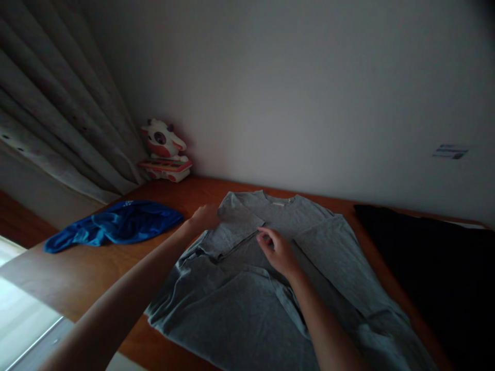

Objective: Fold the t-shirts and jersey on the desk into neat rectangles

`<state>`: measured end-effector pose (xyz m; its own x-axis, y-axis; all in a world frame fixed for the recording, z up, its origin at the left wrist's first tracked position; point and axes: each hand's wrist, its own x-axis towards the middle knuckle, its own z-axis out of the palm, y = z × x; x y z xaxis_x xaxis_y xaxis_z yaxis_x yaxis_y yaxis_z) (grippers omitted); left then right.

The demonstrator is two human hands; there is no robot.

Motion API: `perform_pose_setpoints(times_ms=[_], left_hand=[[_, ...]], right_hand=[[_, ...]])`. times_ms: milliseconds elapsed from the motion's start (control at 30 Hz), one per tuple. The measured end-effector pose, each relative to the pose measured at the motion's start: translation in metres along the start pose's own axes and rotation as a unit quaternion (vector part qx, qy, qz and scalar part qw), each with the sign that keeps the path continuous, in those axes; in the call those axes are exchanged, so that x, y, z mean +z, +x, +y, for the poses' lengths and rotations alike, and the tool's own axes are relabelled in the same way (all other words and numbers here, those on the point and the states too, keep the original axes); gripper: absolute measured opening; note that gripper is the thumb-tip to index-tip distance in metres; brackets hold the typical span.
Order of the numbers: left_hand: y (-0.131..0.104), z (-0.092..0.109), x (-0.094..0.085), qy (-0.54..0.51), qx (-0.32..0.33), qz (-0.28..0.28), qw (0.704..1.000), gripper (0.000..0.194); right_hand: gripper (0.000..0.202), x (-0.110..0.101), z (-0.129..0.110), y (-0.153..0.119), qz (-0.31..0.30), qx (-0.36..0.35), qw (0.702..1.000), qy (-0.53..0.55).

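Note:
A grey T-shirt (240, 309) lies spread over the wooden surface, its collar toward the wall. Its left sleeve (242, 226) is folded inward across the chest, and the right side is also turned in, with loose creases lower down. My left hand (204, 217) touches the shirt's left edge by the shoulder; its fingers are dark and blurred, so their grip does not show. At the hem corner of the folded sleeve is my right hand (277, 251), thumb and forefinger pinched on the cloth and the other fingers curled.
Shiny blue cloth (127, 224) lies crumpled at the left. A cow-shaped toy keyboard (166, 154) stands in the back corner beside the curtain (65, 98). Black cloth (436, 268) lies on the right. A pale wall (309, 93) rises behind the wooden surface (88, 273).

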<state>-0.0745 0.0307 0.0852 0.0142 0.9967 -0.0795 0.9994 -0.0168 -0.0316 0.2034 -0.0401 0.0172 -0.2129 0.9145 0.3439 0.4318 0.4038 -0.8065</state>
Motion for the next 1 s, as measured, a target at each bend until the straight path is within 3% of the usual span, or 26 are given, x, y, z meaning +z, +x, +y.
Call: perform_pose_setpoints(times_ms=[133, 233, 367, 433, 533, 633, 767, 900, 1000], left_hand=[[-0.004, -0.001, -0.003, 0.016, 0.009, 0.037, 0.999, 0.038], [-0.017, 0.008, 0.002, 0.017, 0.067, 0.061, 0.996, 0.040], [-0.036, 0.028, 0.028, -0.008, 0.178, 0.091, 0.980, 0.044], [-0.035, 0.032, 0.044, -0.032, 0.196, 0.099, 0.975, 0.054], [-0.014, 0.028, 0.056, -0.047, 0.148, 0.075, 0.985, 0.063], [0.018, 0.024, 0.053, -0.042, 0.105, 0.069, 0.991, 0.059], [0.053, 0.034, 0.049, -0.042, 0.099, 0.080, 0.991, 0.058], [0.068, 0.044, 0.056, -0.043, 0.090, 0.087, 0.991, 0.068], [0.071, 0.043, 0.054, -0.039, 0.092, 0.099, 0.990, 0.062]], right_hand=[[0.040, 0.000, 0.000, 0.000, -0.002, 0.007, 1.000, 0.004], [0.040, 0.000, 0.001, 0.001, -0.004, 0.007, 1.000, 0.007], [0.041, 0.000, 0.002, 0.001, -0.008, 0.007, 1.000, 0.003], [0.042, 0.000, 0.003, 0.000, -0.011, 0.007, 1.000, 0.003], [0.041, 0.000, 0.003, 0.000, -0.014, 0.007, 1.000, 0.000], [0.036, -0.001, 0.002, 0.000, -0.016, 0.006, 1.000, -0.003], [0.029, -0.001, 0.000, 0.001, -0.017, -0.001, 1.000, 0.006], [0.023, -0.002, -0.001, 0.001, -0.014, -0.003, 1.000, 0.003], [0.021, -0.002, -0.001, 0.000, -0.015, -0.008, 1.000, 0.001]])
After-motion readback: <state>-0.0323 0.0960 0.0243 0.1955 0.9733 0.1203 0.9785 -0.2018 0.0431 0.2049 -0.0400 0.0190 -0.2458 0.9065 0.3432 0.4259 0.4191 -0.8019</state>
